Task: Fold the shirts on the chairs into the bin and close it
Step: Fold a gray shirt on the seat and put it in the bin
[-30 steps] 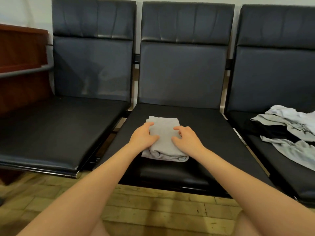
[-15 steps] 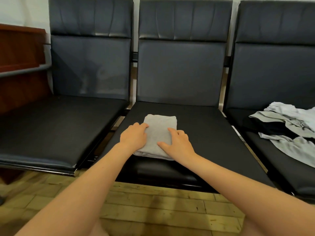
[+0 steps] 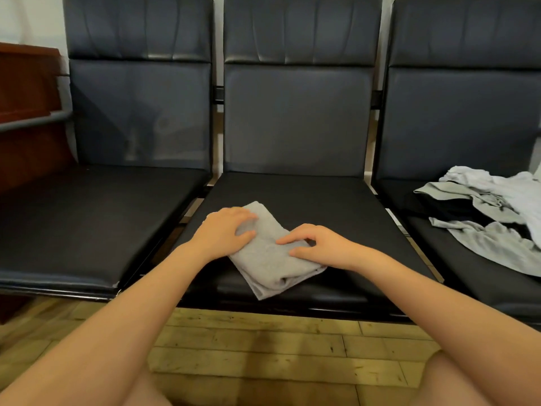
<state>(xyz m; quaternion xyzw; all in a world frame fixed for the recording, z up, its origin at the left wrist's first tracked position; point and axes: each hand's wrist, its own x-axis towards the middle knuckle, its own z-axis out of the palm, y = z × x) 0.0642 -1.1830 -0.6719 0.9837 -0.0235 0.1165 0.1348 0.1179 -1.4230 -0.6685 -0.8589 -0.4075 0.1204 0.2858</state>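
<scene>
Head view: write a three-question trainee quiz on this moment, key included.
1. True or false: the folded shirt lies on the middle chair.
2. Which hands touch it? A) left hand only B) right hand only C) both
3. Fill in: the unfolded shirts lie on the ____ chair.

Key: 1 true; 2 C; 3 right.
</scene>
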